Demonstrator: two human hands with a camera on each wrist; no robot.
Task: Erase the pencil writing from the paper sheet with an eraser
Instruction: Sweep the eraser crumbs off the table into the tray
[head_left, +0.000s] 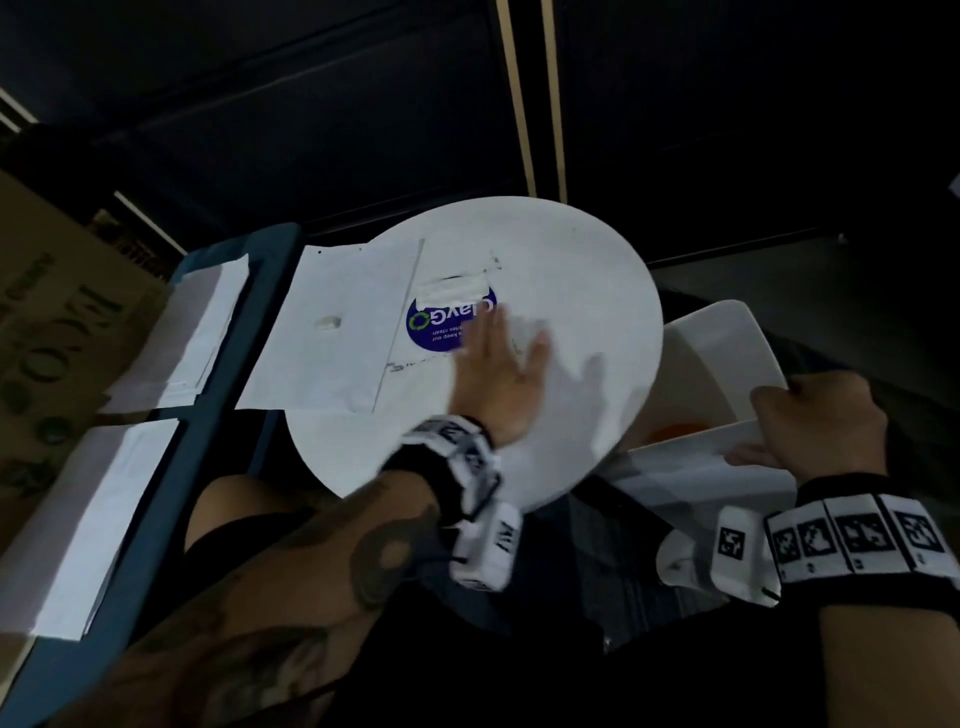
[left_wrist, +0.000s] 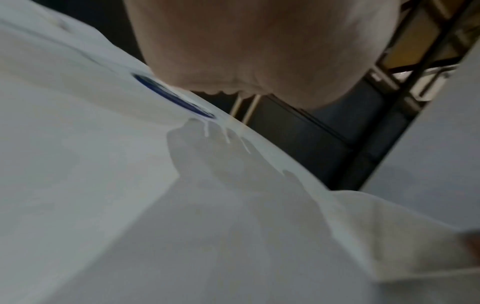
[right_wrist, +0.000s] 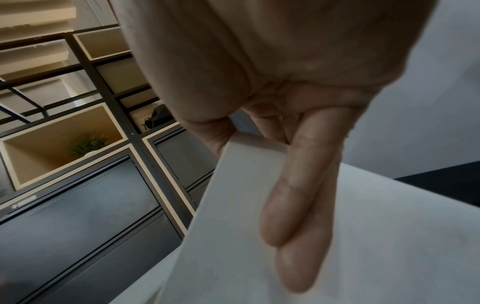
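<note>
A white paper sheet (head_left: 332, 364) lies across the left part of the round white table (head_left: 582, 270), with faint pencil marks (head_left: 399, 368) near its right edge. On the sheet rests a small white eraser (head_left: 328, 322), untouched. My left hand (head_left: 501, 374) is blurred and flat, with straight fingers, low over the table just right of a blue round sticker (head_left: 441, 325). In the left wrist view the left hand's palm (left_wrist: 246, 51) hovers above its own shadow beside the blue sticker (left_wrist: 174, 96). My right hand (head_left: 821, 421) grips the rim of a white bin (head_left: 727, 332) at the table's right; its fingers (right_wrist: 298, 195) curl over the bin's wall (right_wrist: 233, 205).
Two stacks of white paper (head_left: 182, 338) (head_left: 88, 519) lie on a blue surface (head_left: 228, 415) at left, beside a cardboard box (head_left: 47, 322). Something orange (head_left: 680, 431) lies inside the bin. Dark cabinets and open shelves (right_wrist: 64, 144) stand behind.
</note>
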